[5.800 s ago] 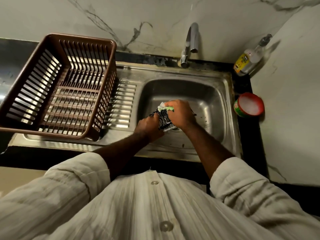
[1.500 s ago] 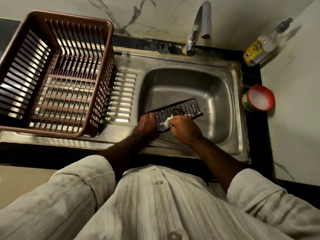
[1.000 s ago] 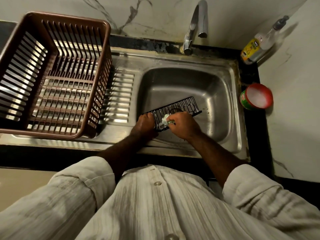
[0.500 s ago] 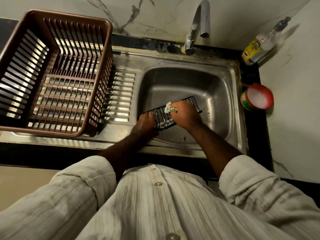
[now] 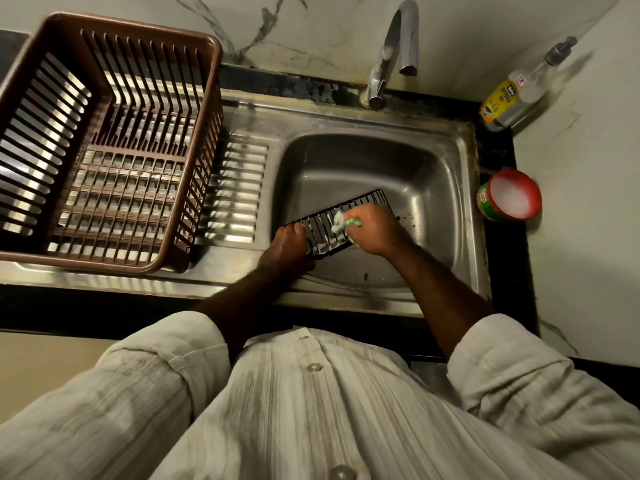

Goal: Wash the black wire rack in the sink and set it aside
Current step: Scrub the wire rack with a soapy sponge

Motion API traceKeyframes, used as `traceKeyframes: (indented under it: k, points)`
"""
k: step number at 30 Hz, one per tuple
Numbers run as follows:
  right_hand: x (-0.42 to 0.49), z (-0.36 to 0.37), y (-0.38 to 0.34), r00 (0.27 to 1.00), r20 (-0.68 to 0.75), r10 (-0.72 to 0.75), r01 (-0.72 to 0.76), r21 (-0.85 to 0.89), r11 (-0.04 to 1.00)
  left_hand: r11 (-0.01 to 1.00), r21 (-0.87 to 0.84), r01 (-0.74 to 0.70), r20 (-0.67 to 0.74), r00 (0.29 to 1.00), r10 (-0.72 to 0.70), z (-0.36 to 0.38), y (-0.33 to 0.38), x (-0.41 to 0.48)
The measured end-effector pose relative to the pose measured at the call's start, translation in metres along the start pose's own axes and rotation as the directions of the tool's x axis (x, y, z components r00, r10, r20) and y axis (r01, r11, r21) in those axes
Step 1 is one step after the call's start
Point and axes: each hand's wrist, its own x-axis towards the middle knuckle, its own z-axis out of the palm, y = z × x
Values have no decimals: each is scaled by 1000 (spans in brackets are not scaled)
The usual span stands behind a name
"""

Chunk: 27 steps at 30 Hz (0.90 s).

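Camera: one wide-angle view, worn on the person's head.
Facing: forward and steeply down, over the shirt front (image 5: 311, 410) onto the steel sink (image 5: 346, 161).
Nearness: close; the sink fills the middle.
Edges: brown dish basket (image 5: 86, 261) left, faucet (image 5: 391, 46) top, soap tub (image 5: 509, 195) right.

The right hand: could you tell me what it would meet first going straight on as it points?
The right hand probably meets the black wire rack under its green scrubber first, then the steel sink's left wall.
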Motion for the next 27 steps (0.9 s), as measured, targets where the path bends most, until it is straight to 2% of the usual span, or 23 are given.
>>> traceKeyframes:
  k: [2, 3, 8, 13, 15, 20, 23, 27]
  points:
    - [6, -2, -4, 995, -96, -7, 10, 34, 999, 1000, 7, -6, 8, 1000, 6, -1, 0, 0]
    - [7, -1, -5, 995, -99, -20, 23, 26, 999, 1000, 11, -9, 13, 1000, 9, -2, 1, 0]
    - [-9, 11, -7, 999, 26, -39, 41, -91, 995, 1000, 1, 16, 16, 1000, -16, -2, 2, 0]
    - [-24, 11, 12, 994, 107, -24, 33, -86, 996, 1000, 1, 26, 19, 999, -26, -4, 1, 0]
    - [-27, 2, 19, 997, 69, -31, 32, -21, 999, 1000, -8, 27, 16, 1000, -27, -4, 2, 0]
    - [-21, -13, 19, 988, -153, -18, 29, 67, 997, 1000, -4, 19, 16, 1000, -19, -5, 3, 0]
    - [-7, -11, 12, 987, -159, -4, 10, 38, 999, 1000, -3, 17, 15, 1000, -17, -4, 3, 2]
    - [1, -6, -3, 998, -53, -23, 21, -37, 999, 1000, 1, 13, 1, 1000, -13, -3, 1, 2]
